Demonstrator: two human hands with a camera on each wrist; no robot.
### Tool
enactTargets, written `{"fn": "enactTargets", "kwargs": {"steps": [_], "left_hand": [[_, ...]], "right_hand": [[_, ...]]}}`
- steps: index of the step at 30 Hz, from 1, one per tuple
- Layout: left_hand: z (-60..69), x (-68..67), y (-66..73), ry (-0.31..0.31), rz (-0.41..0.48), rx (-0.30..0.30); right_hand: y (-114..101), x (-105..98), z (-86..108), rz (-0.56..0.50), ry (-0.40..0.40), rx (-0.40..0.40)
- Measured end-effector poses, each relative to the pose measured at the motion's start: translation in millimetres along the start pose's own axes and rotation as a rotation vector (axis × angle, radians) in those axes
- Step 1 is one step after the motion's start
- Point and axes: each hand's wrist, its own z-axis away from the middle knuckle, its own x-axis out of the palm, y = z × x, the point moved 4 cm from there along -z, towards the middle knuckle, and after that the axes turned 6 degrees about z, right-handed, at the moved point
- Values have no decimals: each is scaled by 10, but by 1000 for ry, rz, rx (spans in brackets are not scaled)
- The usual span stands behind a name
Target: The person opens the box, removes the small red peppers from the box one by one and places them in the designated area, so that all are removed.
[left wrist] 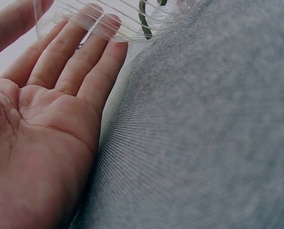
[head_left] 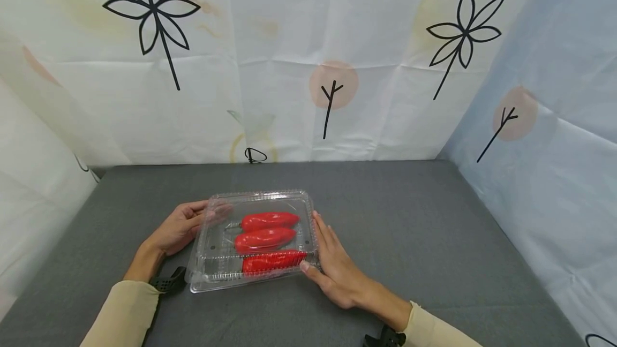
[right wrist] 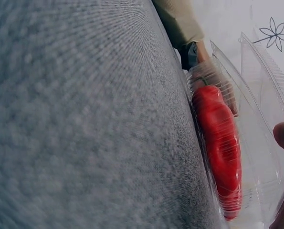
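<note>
A clear plastic clamshell box (head_left: 212, 266) stands on the grey cloth, its near rims apart, as the right wrist view shows. Through the lid I see three red peppers, one of them a long pepper (right wrist: 220, 143) at the near side. My left hand (head_left: 180, 229) is at the box's far left corner. In the left wrist view its straight fingers (left wrist: 79, 59) touch the ribbed plastic. My right hand (head_left: 337, 269) grips the right side, thumb at the near right corner and fingers along the edge. Its fingertips are hidden in the right wrist view.
Grey cloth (head_left: 409, 229) covers the table around the box. White printed fabric (head_left: 289, 31) hangs behind the table, with more at both sides. Each wrist wears a dark strap (head_left: 168, 281).
</note>
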Motion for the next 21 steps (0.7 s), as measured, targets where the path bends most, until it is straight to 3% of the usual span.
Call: {"fn": "enactTargets", "kwargs": {"steps": [9,13,16,21], "left_hand": [[9,-2,-3,-18,3,12],[8,3,-10,-24,-1,4],[7,7,-21,-28,3,-5],[0,33,-38,-56,-9,-26]], "right_hand": [[-78,-33,4,185,81,-70],[-127,-104,7,249,70,-69],[-175,-213,12,246,42,-38],[-250,-440,3,150,39,51]]}}
